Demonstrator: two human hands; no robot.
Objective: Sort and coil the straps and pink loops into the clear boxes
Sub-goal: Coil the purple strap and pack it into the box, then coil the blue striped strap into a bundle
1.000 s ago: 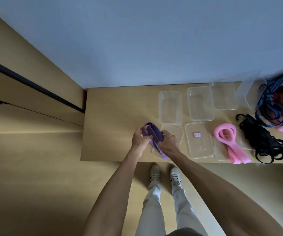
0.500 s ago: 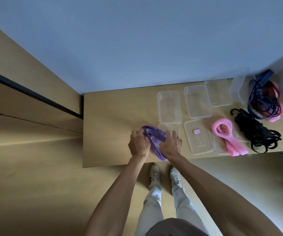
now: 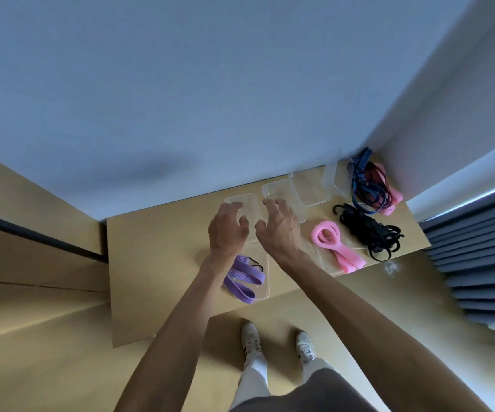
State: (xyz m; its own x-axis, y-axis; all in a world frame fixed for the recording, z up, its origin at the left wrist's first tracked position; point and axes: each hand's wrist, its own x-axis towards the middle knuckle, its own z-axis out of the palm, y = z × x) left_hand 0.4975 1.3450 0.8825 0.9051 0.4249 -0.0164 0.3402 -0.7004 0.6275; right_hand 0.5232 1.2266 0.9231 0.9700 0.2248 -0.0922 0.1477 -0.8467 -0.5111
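Note:
A folded purple strap (image 3: 241, 279) lies in a clear box (image 3: 265, 288) near the table's front edge. My left hand (image 3: 228, 228) and my right hand (image 3: 279, 230) hover side by side above it, fingers spread, holding nothing. Beyond the hands stand clear boxes (image 3: 276, 190) in a row along the wall. To the right lie pink loops (image 3: 334, 245) on a clear lid, then a heap of black straps (image 3: 368, 230). A tangle of blue, dark red and pink straps (image 3: 371, 188) fills the far right corner.
The wooden table (image 3: 157, 257) stands against a pale wall. A dark slatted blind (image 3: 478, 263) hangs to the right of the table. My feet in white shoes (image 3: 250, 340) stand on the floor below the table's front edge.
Both hands let go of the purple strap, which now rests in the front clear box. The hands lifted away toward the back boxes, and the camera shifted left.

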